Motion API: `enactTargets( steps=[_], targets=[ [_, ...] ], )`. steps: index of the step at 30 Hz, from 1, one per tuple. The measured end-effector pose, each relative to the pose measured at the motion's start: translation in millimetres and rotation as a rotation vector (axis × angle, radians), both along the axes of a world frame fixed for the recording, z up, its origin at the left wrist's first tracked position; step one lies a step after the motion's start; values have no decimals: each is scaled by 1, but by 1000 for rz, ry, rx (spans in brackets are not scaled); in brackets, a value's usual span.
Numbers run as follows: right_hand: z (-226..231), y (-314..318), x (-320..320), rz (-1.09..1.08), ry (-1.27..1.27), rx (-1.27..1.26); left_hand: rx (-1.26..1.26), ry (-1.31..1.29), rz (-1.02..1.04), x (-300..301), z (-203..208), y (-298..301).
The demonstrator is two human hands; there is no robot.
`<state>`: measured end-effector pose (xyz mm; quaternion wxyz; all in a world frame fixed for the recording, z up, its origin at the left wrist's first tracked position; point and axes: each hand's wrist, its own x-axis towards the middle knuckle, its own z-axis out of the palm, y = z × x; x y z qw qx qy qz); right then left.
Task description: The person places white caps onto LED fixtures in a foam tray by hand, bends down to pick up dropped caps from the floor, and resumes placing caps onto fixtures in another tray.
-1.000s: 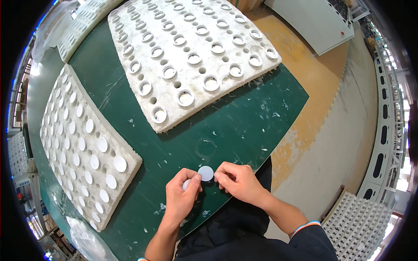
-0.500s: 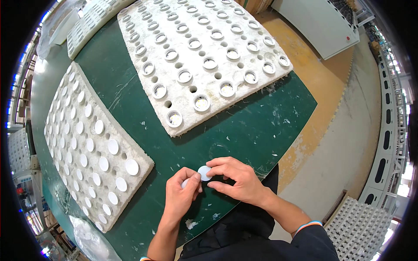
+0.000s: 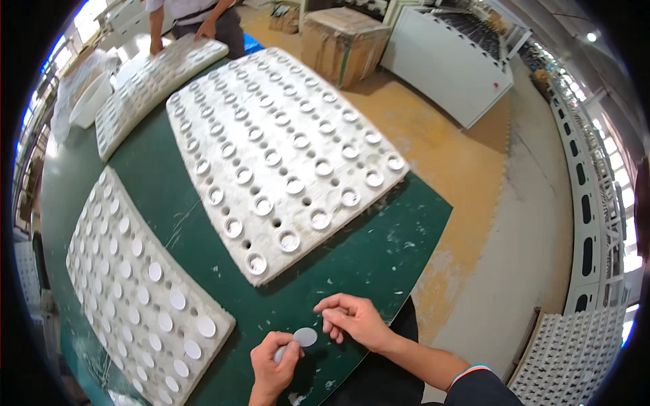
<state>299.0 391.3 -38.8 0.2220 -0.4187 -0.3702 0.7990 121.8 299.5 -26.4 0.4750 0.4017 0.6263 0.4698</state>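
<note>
Between the thumb and fingers of my left hand (image 3: 271, 369) is a thin round white disc (image 3: 305, 337), its face turned up. More white disc shape (image 3: 279, 354) shows inside the curled fingers; how many I cannot tell. My right hand (image 3: 355, 321) hovers a little to the right, apart from the disc, fingers loosely bent and apart, nothing visible in them. Ahead lies a large white foam board (image 3: 261, 230) with rows of round white rimmed cups (image 3: 288, 241) and small holes. At the left, another foam board (image 3: 215, 312) carries rows of white discs (image 3: 206, 327).
Under the boards is a dark green table (image 3: 359, 250). At the far left a co-worker's hands (image 3: 205, 29) touch a third board (image 3: 135, 84), beside a white bin (image 3: 91, 101). Beyond the table stand a cardboard box (image 3: 342, 47) and a grey cabinet (image 3: 440, 68).
My right hand has let go of the disc and drawn away to the right. The left hand still holds it. The view has tilted up, bringing the co-worker into sight.
</note>
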Motion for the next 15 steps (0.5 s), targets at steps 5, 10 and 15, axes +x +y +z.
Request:
enactTargets(
  steps=[5, 10, 15],
  targets=[
    [8, 3, 13, 286, 204, -212, 83, 179, -153, 0, 6, 15],
    [6, 10, 31, 310, 379, -425, 94, 327, -333, 3, 25, 30],
    [4, 14, 50, 313, 361, -407, 180, 312, -531, 12, 21, 47]
  ],
)
